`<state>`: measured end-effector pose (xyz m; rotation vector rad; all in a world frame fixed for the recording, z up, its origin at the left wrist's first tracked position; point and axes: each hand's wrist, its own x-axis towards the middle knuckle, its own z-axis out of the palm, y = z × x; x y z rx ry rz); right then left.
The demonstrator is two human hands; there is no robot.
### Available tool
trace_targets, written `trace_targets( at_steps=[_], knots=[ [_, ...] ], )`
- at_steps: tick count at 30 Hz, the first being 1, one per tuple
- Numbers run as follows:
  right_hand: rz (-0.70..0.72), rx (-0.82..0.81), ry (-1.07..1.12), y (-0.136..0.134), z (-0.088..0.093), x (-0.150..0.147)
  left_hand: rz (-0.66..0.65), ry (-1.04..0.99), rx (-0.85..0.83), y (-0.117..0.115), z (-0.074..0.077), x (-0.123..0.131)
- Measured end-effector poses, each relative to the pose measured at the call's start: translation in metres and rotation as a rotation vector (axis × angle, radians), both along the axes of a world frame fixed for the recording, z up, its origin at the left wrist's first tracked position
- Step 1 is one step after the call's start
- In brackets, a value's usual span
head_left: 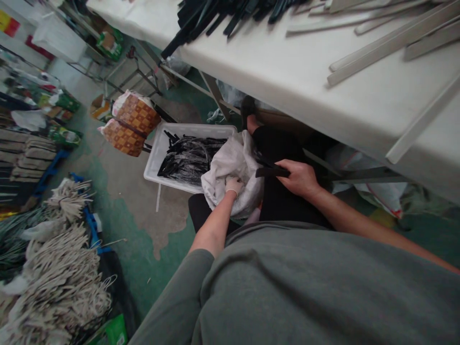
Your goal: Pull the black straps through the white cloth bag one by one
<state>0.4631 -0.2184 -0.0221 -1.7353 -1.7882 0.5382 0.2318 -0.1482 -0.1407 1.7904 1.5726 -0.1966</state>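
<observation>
My left hand, which looks gloved in white, reaches into the open mouth of a white woven sack between my legs. Its fingers are hard to make out against the sack. My right hand is closed on flat black strips and holds them beside the sack's right edge. Just past the sack, a white plastic bin on the floor holds many black strips, some tangled together.
A white-covered table runs along the front right, with dark strips and beige strips on top. A stool with a checked cushion stands beyond the bin. Bundles of beige cords lie at left.
</observation>
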Motion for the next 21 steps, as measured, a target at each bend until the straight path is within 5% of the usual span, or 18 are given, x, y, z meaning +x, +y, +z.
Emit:
trace_targets(
  at_steps=[6, 13, 17, 21],
  knots=[
    [-0.017, 0.021, 0.024, 0.0, -0.001, 0.0, 0.064, 0.122, -0.039, 0.004, 0.011, -0.022],
    [-0.032, -0.012, 0.018, 0.001, -0.001, 0.0, 0.096, 0.206, 0.227, -0.002, 0.073, -0.085],
    [-0.049, -0.031, 0.01, 0.002, -0.002, 0.0, 0.332, -0.169, 0.43, -0.026, 0.119, -0.113],
    [-0.094, -0.112, 0.143, 0.011, 0.003, 0.001, 0.689, -0.647, 0.357, -0.056, 0.158, -0.114]
  ],
)
